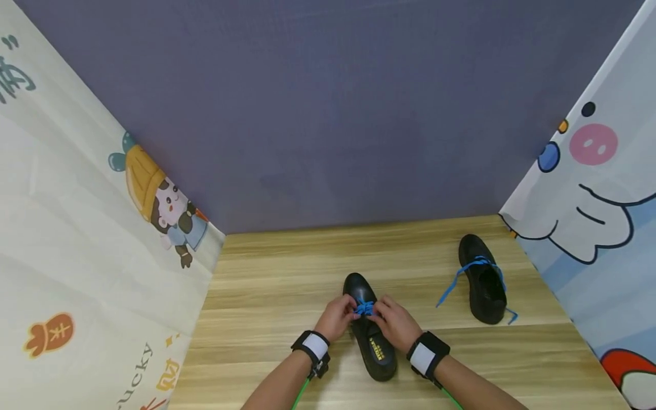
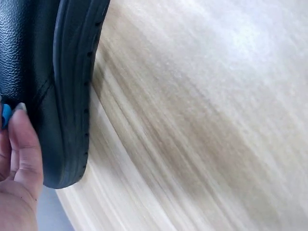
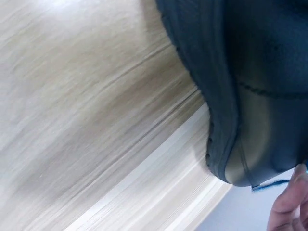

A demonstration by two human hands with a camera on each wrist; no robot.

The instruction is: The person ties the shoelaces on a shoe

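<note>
A black leather shoe (image 1: 376, 353) lies on the wooden table, toe pointing away, with a blue shoelace (image 1: 364, 307) bunched in a bow-like knot over its tongue. From the left side, my left hand (image 1: 335, 318) pinches the lace at the knot; in the left wrist view a bit of blue lace (image 2: 6, 115) shows at its fingertips. Opposite it, my right hand (image 1: 397, 323) pinches the lace from the right. A thin lace end (image 3: 272, 184) trails from those fingers in the right wrist view. Fingers hide part of the knot.
A second black shoe (image 1: 487, 296) stands to the right, its blue lace (image 1: 453, 285) hanging loose over both sides. Behind the wooden tabletop (image 1: 277, 267) rises a dark grey-blue panel (image 1: 328, 114). Printed cloths border the left (image 1: 102, 228) and right sides.
</note>
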